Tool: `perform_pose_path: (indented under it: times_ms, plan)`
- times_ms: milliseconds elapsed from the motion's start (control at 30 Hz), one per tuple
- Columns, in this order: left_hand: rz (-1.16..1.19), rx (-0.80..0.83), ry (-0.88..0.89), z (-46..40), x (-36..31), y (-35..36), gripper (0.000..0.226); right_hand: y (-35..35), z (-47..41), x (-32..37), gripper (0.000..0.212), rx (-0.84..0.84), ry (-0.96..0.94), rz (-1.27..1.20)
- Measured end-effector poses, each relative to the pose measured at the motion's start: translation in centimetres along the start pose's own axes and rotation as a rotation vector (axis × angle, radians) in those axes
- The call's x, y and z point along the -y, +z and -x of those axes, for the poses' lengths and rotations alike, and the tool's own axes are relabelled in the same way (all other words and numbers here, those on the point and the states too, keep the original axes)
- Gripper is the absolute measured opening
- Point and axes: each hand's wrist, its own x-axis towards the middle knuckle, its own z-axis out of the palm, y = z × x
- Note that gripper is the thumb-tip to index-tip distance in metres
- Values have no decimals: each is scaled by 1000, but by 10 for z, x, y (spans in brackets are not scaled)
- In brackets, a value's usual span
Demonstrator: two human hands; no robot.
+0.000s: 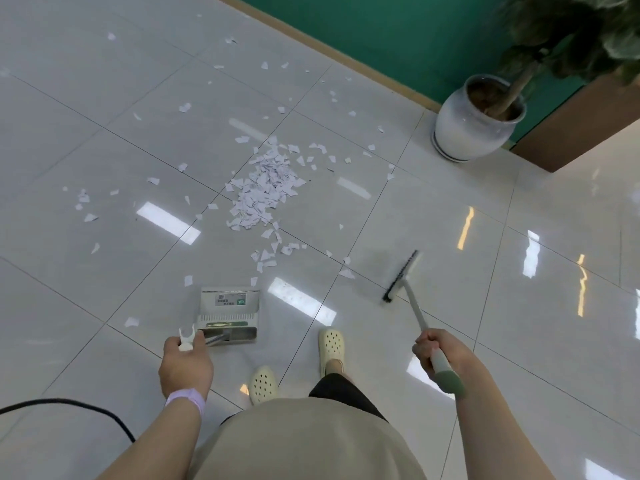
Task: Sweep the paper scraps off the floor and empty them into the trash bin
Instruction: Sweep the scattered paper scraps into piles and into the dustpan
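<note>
A dense pile of white paper scraps lies on the glossy tiled floor ahead of me, with several loose scraps scattered around it, mostly to the left and beyond. A pale dustpan stands on the floor just in front of my feet, its mouth toward the pile. My left hand grips the top of the dustpan's handle. My right hand holds the broom handle, and the dark broom head rests on the floor to the right of the pile. No trash bin is in view.
A white ceramic pot with a leafy plant stands at the upper right against a green wall. A brown cabinet side is right of it. A black cable lies at lower left. My two pale clogs are below the dustpan.
</note>
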Motion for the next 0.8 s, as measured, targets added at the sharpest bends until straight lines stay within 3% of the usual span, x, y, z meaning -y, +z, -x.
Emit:
perform_pose_path:
  times_ms: [200, 400, 600, 800]
  plan:
    - [16, -20, -54, 9, -9, 9, 29, 55, -60, 32, 25, -189, 27, 313]
    - [2, -66, -70, 24, -26, 31, 36, 172, -95, 31, 24, 81, 99, 729]
    - [-13, -132, -52, 32, -54, 43, 30, 242, -84, 56, 20, 229, 84, 822]
    - [197, -316, -211, 41, -65, 42, 29, 280, -52, 47, 14, 337, 94, 838]
